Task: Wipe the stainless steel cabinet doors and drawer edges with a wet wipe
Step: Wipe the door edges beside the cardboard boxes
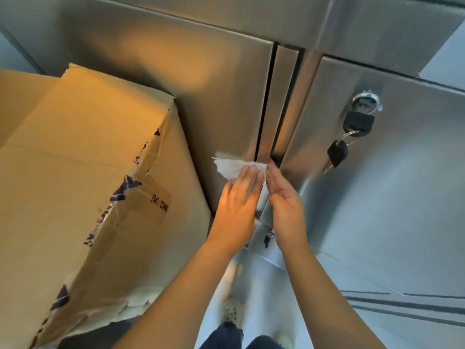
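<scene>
I note my left hand [236, 205], fingers flat, pressing the wet wipe [230, 166] against the cabinet door [201, 91] near its right edge; the wipe protrudes far-left of it. Right hand [285, 197], fingers straight, just beside

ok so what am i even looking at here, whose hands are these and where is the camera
There is no machine here. It is one picture from a camera worn on a person's head, looking down at their own two bare hands. They stand facing a steel cabinet, where the left door and the right door are parted by a narrow upright strip. The left hand presses a white wipe against the left door's edge with straight fingers. The right hand is open beside it, fingertips near the strip, holding nothing. Keys hang from the lock on the right door. A big cardboard box stands on the left.
</scene>
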